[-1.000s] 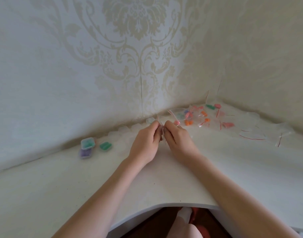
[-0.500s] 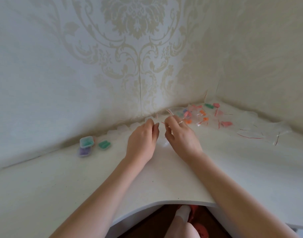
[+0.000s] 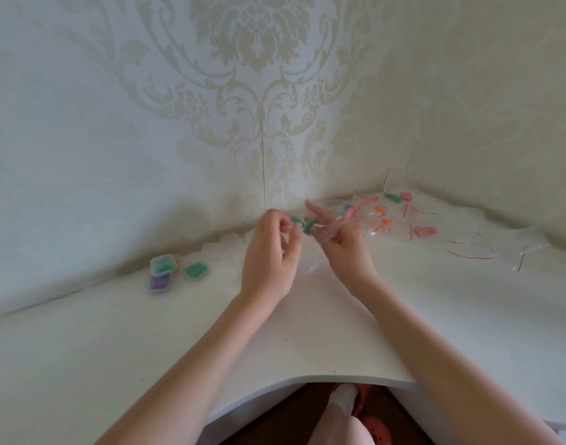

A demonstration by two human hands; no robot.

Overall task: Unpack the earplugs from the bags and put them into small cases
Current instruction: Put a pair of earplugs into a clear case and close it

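Drawing green earplugs (image 3: 301, 225) out of small clear bag (image 3: 323, 234) above white corner desk (image 3: 307, 332): left hand (image 3: 268, 261) with fingertips curled, pinching at near plug; right hand (image 3: 345, 248) gripping crumpled bag, index finger stretched out. Best done by keeping bag mouth pinned wide, pulling both plugs straight leftward, holding firmly since foam likely springy, then carrying to small cases (image 3: 162, 273) by wall at left. Unopened bags (image 3: 384, 216) heaped farther back in corner, well apart from cases.
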